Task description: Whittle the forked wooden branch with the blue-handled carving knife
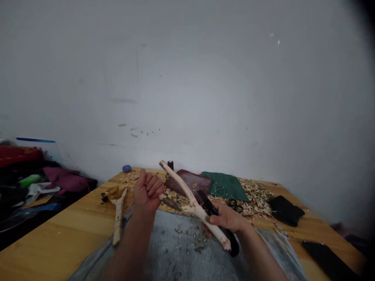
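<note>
A forked wooden stick [201, 214], mostly peeled to pale wood, slants across the middle above my lap. My left hand [149, 189] is closed around the end of its left branch, where dark bark remains. My right hand [227, 219] grips a long black-handled tool [233, 239] beside the stem, with the thumb pressed on the pale wood. No blade can be made out, and some right fingers are hidden behind the stick. A second peeled forked stick [118, 220] lies on the table left of my left forearm.
Wood shavings [258, 197] cover the back of the wooden table [73, 222]. Among them lie a maroon sheet [191, 181] and a green sheet [225, 185]. Dark flat objects [286, 210] are at right. A grey cloth [181, 253] with shavings covers my lap. Clothes [66, 180] are piled left.
</note>
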A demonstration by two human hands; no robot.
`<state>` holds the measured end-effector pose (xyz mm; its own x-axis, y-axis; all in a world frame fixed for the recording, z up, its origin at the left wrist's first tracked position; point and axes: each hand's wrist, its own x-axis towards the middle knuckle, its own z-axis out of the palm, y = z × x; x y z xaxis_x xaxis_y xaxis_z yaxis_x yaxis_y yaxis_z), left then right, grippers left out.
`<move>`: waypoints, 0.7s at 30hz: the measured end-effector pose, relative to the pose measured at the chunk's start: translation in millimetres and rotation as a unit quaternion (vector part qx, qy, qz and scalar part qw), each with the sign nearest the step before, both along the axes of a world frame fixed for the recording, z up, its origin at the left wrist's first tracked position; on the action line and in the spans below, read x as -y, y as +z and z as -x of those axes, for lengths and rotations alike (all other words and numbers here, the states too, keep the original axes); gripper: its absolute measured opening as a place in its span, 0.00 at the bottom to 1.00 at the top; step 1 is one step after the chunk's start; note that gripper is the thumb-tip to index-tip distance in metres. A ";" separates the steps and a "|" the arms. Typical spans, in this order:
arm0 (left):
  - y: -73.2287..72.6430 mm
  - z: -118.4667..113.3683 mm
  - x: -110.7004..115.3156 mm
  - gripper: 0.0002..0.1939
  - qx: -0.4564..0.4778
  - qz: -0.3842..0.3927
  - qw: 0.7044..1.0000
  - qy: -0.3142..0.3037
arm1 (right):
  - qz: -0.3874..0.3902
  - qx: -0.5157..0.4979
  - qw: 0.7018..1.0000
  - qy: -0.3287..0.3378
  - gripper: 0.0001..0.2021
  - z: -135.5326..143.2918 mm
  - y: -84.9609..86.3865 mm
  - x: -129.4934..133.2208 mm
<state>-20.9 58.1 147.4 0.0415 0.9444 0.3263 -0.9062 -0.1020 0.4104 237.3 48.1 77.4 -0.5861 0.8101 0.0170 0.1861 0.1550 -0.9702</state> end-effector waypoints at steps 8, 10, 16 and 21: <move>-98.6 -49.5 34.4 0.13 -0.318 0.122 0.928 0.148 | -0.010 -0.020 0.987 -0.156 0.18 -38.1 -6.5 -8.1; -132.0 -58.6 67.1 0.16 -0.508 -0.061 0.850 0.123 | 0.007 -0.072 0.978 -0.196 0.17 -51.3 -15.9 -15.8; -149.6 -43.6 77.8 0.24 -0.723 -0.507 0.464 -0.073 | 0.059 -0.116 0.963 -0.236 0.17 -60.0 -38.2 -28.9; -120.2 13.8 -22.3 0.27 -0.872 -0.367 0.323 0.039 | 0.056 -0.141 0.960 -0.237 0.17 -59.3 -40.2 -29.0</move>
